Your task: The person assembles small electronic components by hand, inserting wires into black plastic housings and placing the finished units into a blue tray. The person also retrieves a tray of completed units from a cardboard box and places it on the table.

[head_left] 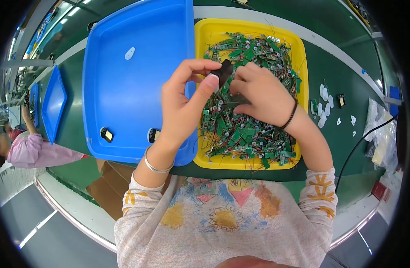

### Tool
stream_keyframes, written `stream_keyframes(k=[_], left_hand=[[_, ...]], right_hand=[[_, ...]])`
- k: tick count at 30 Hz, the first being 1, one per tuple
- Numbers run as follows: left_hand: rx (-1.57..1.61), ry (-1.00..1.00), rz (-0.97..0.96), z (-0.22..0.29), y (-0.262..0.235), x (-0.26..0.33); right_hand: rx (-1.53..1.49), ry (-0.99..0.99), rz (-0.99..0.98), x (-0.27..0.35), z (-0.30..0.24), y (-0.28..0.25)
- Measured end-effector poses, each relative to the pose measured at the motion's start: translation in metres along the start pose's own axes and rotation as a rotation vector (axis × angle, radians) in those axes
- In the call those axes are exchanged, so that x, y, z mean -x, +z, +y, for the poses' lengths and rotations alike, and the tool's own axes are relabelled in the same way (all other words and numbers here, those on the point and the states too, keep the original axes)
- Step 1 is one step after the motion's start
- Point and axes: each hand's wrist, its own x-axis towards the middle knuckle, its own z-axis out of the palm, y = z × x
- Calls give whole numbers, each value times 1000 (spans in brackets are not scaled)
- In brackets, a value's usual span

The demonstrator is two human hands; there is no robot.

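My left hand [183, 105] pinches a small black plastic housing [223, 72] between thumb and fingers, above the inner edge of a yellow tray [303, 67]. Close beside it, my right hand [264, 93] hovers over the same tray with its fingers curled in; whatever sits in them is hidden. Beneath both hands lies a heap of small green circuit boards [240, 136] with thin wires attached. A large blue tray [129, 94] stands to the left. Inside it are two black housings with pale yellow patches, one near the left corner [106, 135] and another [153, 135] by my left wrist, plus a white oval piece [130, 53].
Right of the yellow tray, several white oval pieces [326, 99] and a black housing [341, 100] lie on the green table. Farther right are a clear plastic bag [380, 134] and a black cable [354, 149]. Cardboard [110, 187] leans below the blue tray. A person in pink [28, 149] works at far left.
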Motion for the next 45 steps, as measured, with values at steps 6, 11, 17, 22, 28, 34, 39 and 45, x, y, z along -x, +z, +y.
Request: stream_keyframes(k=[6,11,17,22,28,34,39,45], left_hand=[[24,21,43,-3,2,-1],[190,-156,87,1,3,-2],[327,-281,-127,-4,9,1],[329,-376,-208,-5,14,3],[330,-482,-246,-6,17,3],[310,-344,-139,-4,16,3],[313,-267,-106,-3,13,4],[259,-231,-84,0,15,5]], right_hand=[[37,-46,56,3,-8,-2],[-529,112,278,10,-9,-14],[-1328,359,411,13,-21,-8],[-1315,327,436,14,-18,3],[-1407,368,456,16,-13,6],[-1346,406,468,16,-7,0],[-1425,389,361,18,-2,1],[-1371,465,357,20,-8,3]])
